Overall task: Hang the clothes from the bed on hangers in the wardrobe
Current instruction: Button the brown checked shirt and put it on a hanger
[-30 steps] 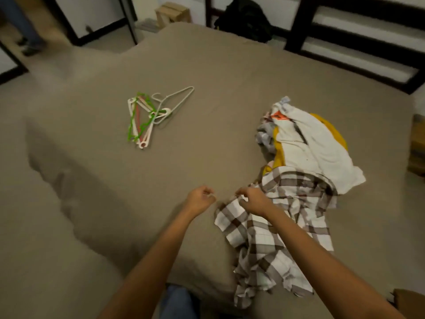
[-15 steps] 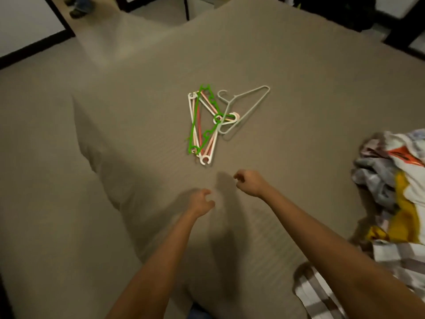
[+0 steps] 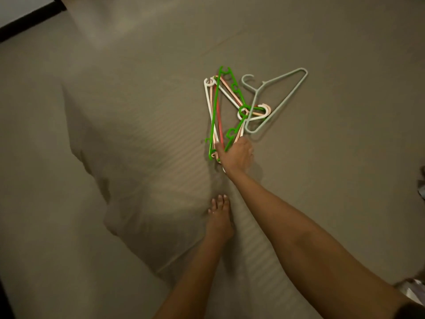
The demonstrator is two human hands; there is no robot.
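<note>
A bundle of plastic hangers [image 3: 221,111], green, white and pink, lies on the brown bed sheet [image 3: 333,157]. A pale grey hanger [image 3: 279,95] lies next to it on the right, overlapping the bundle's hooks. My right hand [image 3: 236,155] is on the near end of the bundle, thumb over the bars, fingers curled round them. My left hand [image 3: 219,218] rests flat on the sheet nearer to me, fingers straight. Only slivers of the clothes [image 3: 411,290] show at the right edge.
The bed's left edge and corner [image 3: 108,217] drop to a beige floor [image 3: 34,157]. A black skirting strip [image 3: 25,20] crosses the top left corner.
My view swung left and closer to the hangers, leaving the clothes pile behind. My right hand reached forward onto the hanger bundle. My left hand opened and came down flat on the sheet.
</note>
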